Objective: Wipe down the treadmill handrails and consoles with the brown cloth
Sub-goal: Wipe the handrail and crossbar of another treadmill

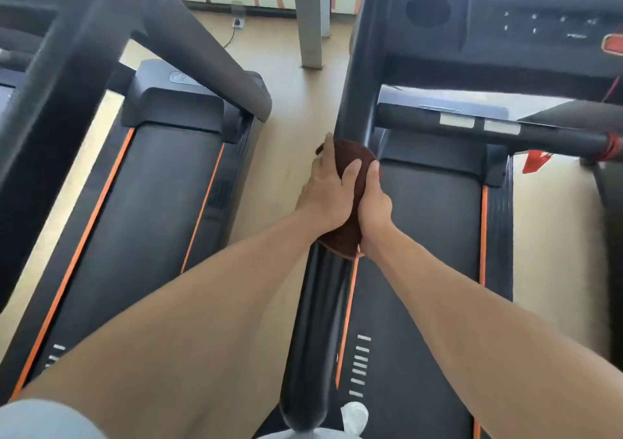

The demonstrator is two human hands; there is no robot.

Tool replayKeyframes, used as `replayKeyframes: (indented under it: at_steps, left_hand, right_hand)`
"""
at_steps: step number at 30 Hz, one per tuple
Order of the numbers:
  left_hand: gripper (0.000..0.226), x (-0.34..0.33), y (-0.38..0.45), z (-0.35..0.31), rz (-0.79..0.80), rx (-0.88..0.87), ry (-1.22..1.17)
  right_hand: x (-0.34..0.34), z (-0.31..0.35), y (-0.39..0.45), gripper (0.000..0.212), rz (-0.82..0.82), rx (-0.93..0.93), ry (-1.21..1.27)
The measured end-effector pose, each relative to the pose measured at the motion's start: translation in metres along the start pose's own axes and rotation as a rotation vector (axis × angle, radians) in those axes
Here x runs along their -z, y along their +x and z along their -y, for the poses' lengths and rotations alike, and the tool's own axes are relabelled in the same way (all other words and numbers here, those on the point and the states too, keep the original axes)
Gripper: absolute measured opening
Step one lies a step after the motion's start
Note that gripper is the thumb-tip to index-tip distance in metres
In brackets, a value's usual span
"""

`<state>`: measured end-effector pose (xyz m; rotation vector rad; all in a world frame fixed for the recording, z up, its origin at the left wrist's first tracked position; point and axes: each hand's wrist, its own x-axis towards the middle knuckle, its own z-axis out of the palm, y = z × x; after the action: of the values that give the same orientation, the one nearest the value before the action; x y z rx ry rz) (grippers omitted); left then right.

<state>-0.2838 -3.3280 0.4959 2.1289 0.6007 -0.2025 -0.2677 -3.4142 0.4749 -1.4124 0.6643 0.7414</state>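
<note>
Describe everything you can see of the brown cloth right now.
The brown cloth, soft and towel-like with a stitched hem at its near edge, is wrapped over the black rounded handrail of the right-hand treadmill, just below its upright post. The left hand and right hand press it around the rail from either side, fingers curled over it, hiding its middle.

The brown cloth (350, 169) looks soft and napped, like towelling. The handrail (320, 320) under it is smooth, glossy black (plastic or coated metal, hard to tell). The running belt (418, 236) is matt and faintly textured. The floor (290, 108) resembles pale wood laminate.
</note>
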Motion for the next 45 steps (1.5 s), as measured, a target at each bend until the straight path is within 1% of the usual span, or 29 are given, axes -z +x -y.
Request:
replayKeyframes:
  at_steps: [5,10,13,17,20,22,24,26,27,29,33,37,41,45]
  left_hand:
    - [0.075,-0.003,0.054,-0.034,-0.062,-0.132,0.309]
    - [0.082,-0.009,0.079,-0.053,-0.111,-0.166,0.515]
    - [0.086,-0.013,0.088,-0.058,-0.125,-0.178,0.6]
    - [0.081,-0.011,0.091,-0.059,-0.09,-0.218,0.618]
    - [0.069,0.003,0.078,-0.048,-0.003,-0.272,0.474]
    - [0.065,0.01,0.057,-0.029,0.042,-0.257,0.307]
    - [0.064,0.011,0.023,-0.004,0.076,-0.165,0.102]
    - [0.062,0.008,-0.021,0.024,0.102,-0.038,-0.117]
    - [0.06,0.006,-0.043,0.038,0.109,0.018,-0.209]
    - [0.057,-0.001,-0.086,0.064,0.116,0.086,-0.33]
    - [0.058,-0.017,-0.162,0.108,0.085,0.118,-0.417]
    - [0.076,-0.029,-0.217,0.132,0.001,0.159,-0.495]
    - [0.06,-0.038,-0.259,0.14,-0.031,0.194,-0.549]
    - [0.062,-0.059,-0.298,0.148,-0.094,0.28,-0.545]
  right_hand:
    - [-0.003,0.03,0.042,0.077,0.04,-0.045,0.133]
    - [-0.005,0.037,0.059,0.076,0.047,-0.024,0.146]
    - [-0.004,0.038,0.052,0.068,0.057,-0.02,0.129]
    - [-0.001,0.024,0.03,0.066,0.012,0.007,-0.003]
    - [0.0,0.001,0.004,0.07,0.003,0.118,-0.147]
    - [0.002,-0.014,-0.02,0.065,0.021,0.206,-0.229]
    - [0.009,-0.036,-0.041,0.066,0.054,0.222,-0.267]
    - [0.017,-0.062,-0.062,0.078,0.078,0.235,-0.336]
    - [0.021,-0.075,-0.072,0.082,0.089,0.251,-0.383]
    - [0.029,-0.1,-0.092,0.077,0.116,0.279,-0.416]
    - [0.047,-0.152,-0.137,0.074,0.162,0.287,-0.461]
    - [0.064,-0.2,-0.167,0.076,0.22,0.281,-0.508]
    - [0.075,-0.225,-0.192,0.062,0.232,0.301,-0.516]
    - [0.09,-0.248,-0.212,0.051,0.165,0.304,-0.526]
